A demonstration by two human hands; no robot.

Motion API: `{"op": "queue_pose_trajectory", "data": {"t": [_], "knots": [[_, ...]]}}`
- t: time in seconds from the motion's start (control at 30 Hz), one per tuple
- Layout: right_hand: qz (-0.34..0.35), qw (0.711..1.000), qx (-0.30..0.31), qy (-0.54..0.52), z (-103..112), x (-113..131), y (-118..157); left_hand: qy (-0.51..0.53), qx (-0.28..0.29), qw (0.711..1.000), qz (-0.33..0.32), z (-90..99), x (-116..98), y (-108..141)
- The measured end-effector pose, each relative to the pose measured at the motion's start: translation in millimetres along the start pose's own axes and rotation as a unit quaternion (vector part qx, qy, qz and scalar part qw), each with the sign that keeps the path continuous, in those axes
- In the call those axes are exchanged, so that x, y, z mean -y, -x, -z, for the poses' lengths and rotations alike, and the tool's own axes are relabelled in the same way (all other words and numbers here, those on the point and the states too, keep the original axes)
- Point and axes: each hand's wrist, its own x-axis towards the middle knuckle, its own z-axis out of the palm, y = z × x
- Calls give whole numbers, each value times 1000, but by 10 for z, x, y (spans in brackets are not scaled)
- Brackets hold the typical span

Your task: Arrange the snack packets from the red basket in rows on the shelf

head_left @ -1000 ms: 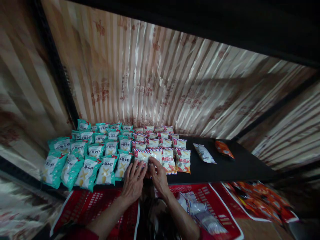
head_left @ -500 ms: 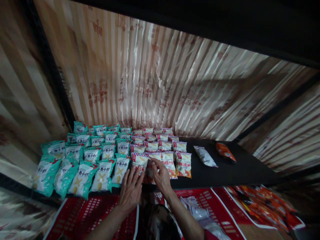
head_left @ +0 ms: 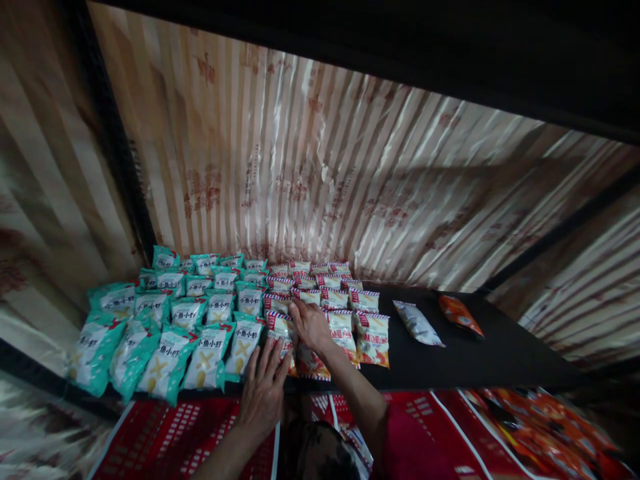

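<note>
My left hand (head_left: 266, 383) rests open with its fingers spread against the lower front of a white-and-red snack bag (head_left: 280, 327). My right hand (head_left: 311, 325) is palm down over the neighbouring bag (head_left: 313, 365) in the front row. Its fingers reach toward the second row, and I see no bag lifted in it. Several more white-and-red bags (head_left: 373, 339) with striped top edges stand in rows around it. Left of them are rows of teal-and-white snack bags (head_left: 245, 343), close to my left fingertips.
A white bag (head_left: 418, 323) and an orange bag (head_left: 460, 315) lie apart on the black shelf (head_left: 490, 357). Below are red baskets (head_left: 170, 433) and a pile of orange packets (head_left: 550, 427). A dark upper shelf (head_left: 400, 40) overhangs; corrugated sheeting (head_left: 300, 160) lines the back.
My right hand has moved from the front bag's top edge further back over the bags, its fingers now flatter. My left hand stays on the front row, slightly lower. The view has shifted a little.
</note>
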Motion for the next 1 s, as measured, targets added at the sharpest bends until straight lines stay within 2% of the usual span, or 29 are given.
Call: {"op": "queue_pose_trajectory", "data": {"t": [0.13, 0.47, 0.67, 0.77, 0.9, 1.0], "knots": [[-1, 998, 39, 41, 39, 64, -58, -13, 14, 1000, -6, -17, 11, 10], [-9, 999, 42, -11, -81, -37, -72, -17, 17, 1000, 3, 36, -1, -20], [-68, 996, 47, 25, -19, 40, -68, -10, 28, 1000, 2, 17, 8, -16], [-106, 993, 22, 48, 34, 25, -115, -12, 45, 999, 5, 12, 6, 0], [-67, 997, -27, 40, 108, -51, -304, -17, 42, 999, 5, 1, 3, 15], [-38, 997, 35, 60, 135, -78, -495, -27, 28, 999, 6, -11, 0, 5]]}}
